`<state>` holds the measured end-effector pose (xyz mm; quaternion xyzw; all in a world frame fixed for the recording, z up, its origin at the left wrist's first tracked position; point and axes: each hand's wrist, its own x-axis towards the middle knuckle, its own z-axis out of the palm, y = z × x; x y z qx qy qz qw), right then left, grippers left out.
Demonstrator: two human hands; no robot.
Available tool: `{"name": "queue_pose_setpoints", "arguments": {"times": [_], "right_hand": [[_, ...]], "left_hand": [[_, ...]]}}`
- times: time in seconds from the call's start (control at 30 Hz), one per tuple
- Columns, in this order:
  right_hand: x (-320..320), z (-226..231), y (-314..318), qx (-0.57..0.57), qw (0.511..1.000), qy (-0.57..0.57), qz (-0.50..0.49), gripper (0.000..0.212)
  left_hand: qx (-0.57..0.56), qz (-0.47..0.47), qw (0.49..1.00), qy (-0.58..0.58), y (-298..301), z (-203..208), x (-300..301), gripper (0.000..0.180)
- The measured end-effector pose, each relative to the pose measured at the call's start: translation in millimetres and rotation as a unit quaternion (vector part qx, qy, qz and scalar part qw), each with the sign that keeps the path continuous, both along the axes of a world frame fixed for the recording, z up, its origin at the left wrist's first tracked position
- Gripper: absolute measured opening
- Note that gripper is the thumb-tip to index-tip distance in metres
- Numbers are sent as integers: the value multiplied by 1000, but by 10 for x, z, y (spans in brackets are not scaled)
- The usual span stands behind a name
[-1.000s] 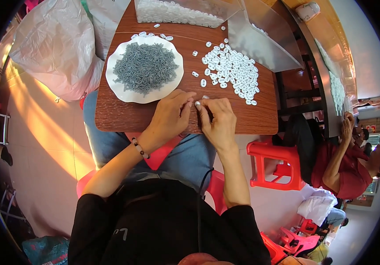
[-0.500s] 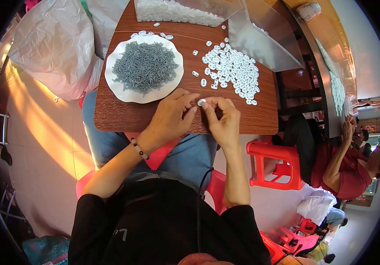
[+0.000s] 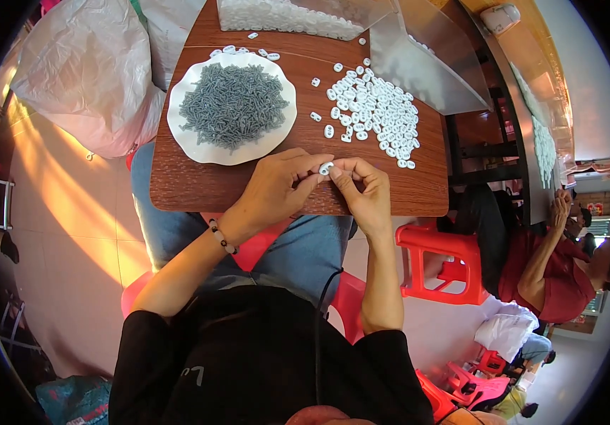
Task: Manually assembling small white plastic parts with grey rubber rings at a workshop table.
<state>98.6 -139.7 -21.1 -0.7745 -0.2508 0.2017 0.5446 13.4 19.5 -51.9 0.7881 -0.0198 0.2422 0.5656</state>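
Note:
Between the fingertips of my right hand (image 3: 365, 195) is a small white oval piece with dark holes (image 3: 326, 168), pinched by thumb and forefinger. My left hand (image 3: 276, 183), with a beaded bracelet on its wrist, is closed in a pinch, and its fingertips meet the piece from the left. Whether they hold something small of their own is hidden. Just beyond my left hand, a white scalloped plate (image 3: 177, 131) bears a heap of short, thin grey pieces (image 3: 234, 106). A loose pile of matching white oval pieces (image 3: 383, 117) lies beyond my right hand.
Clear-walled bins (image 3: 425, 71) with more white pieces stand at the brown table's (image 3: 418, 191) far side. Large white sacks (image 3: 85, 78) are at the left. A red stool (image 3: 439, 262) and a person in dark red (image 3: 553, 276), working at another table, are at the right.
My hands have come together, so the left fingertips now touch the white piece. The piece has moved slightly nearer to me and shows its holes. The heap and pile look unchanged.

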Motion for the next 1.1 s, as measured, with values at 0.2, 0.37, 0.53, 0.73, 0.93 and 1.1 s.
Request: {"name": "queue_pose_setpoints", "arguments": {"times": [0.2,0.37,0.53,0.73,0.93,1.1], "right_hand": [[-24,-11,11,18,1000,14,-3,14],[-25,-28,27,32,999,2,-10,14],[-31,-38,12,-2,996,-84,-23,14],[-78,12,42,-27,992,-119,-11,12],[-83,7,38,-30,991,-126,-16,9],[-80,15,43,-4,998,-61,-15,7]], "left_hand": [[-1,0,1000,9,0,24,2,26],[-44,12,999,16,-8,47,11,18],[21,27,999,1,24,41,22,12],[-60,22,998,27,14,10,11,19],[-59,-6,996,70,48,49,-5,22],[-121,-4,990,71,25,45,-7,17]]}}
